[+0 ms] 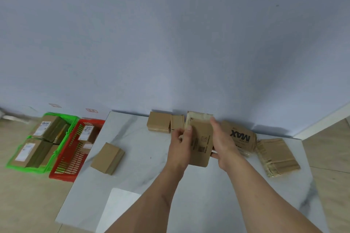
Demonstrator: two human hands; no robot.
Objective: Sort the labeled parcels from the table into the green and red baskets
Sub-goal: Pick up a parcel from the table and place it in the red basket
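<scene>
Both forearms reach in: left hand [181, 138] and right hand [222, 138] grip a cardboard parcel [201, 143] by its side edges. It looks light and stiff, so that edge hold should suit.

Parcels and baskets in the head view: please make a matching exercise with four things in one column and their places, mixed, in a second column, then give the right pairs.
Things:
1. green basket
2. red basket
3. box printed MAX
4. held parcel

Places:
A. on the table, just right of the right hand
B. on the floor, farthest left
C. between the left hand and the right hand, above the table
D. on the floor, between the other basket and the table

Pairs: 1-B, 2-D, 3-A, 4-C
</scene>
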